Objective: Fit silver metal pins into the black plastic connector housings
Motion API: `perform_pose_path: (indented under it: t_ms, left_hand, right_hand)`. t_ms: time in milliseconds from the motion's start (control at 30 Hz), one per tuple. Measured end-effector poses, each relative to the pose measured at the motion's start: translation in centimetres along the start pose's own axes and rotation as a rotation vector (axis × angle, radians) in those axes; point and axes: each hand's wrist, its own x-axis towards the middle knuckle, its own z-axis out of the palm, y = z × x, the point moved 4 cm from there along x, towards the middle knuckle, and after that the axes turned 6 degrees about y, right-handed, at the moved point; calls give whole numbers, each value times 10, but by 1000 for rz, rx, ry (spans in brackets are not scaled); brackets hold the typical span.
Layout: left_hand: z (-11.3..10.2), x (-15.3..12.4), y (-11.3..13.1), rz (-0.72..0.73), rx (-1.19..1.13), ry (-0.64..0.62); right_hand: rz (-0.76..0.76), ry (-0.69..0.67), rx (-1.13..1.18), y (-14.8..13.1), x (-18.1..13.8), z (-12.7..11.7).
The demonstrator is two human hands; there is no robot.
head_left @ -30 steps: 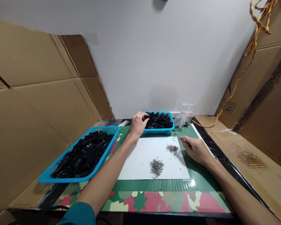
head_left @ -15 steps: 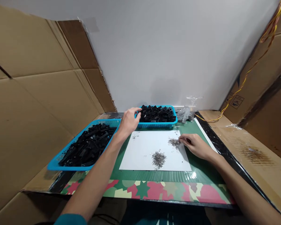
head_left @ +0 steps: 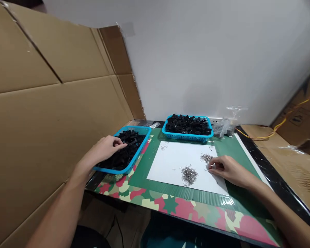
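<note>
Even, soft light; edges bowed (wide lens); slight motion blur.

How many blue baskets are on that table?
2: one blue basket at the left edge under the left hand, another blue basket at the back by the wall. Both hold black parts.

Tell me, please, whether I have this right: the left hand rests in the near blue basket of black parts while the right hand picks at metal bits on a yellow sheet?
Not quite: the sheet is white, not yellow, as the head view shows. The left hand does rest in the near blue basket of black parts, and the right hand picks at the metal bits.
</note>
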Motion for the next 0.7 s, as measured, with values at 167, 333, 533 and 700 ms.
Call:
perform_pose_path:
  t_ms: [167, 333, 533, 700]
  left_hand:
    - [9, -26, 0, -85, -48, 86]
    - [18, -39, 7, -110, 29, 116]
    - [25, -22, 20, -32, 121, 213]
    - [38, 4, 33, 132, 259, 80]
  right_hand:
    - [-9, -71, 20, 4, -6, 2]
    - [-26, -37, 61, 1, -11, 0]
    - [-44, -7, 156, -12, -10, -10]
    - [-37, -19, 266, -14, -11, -15]
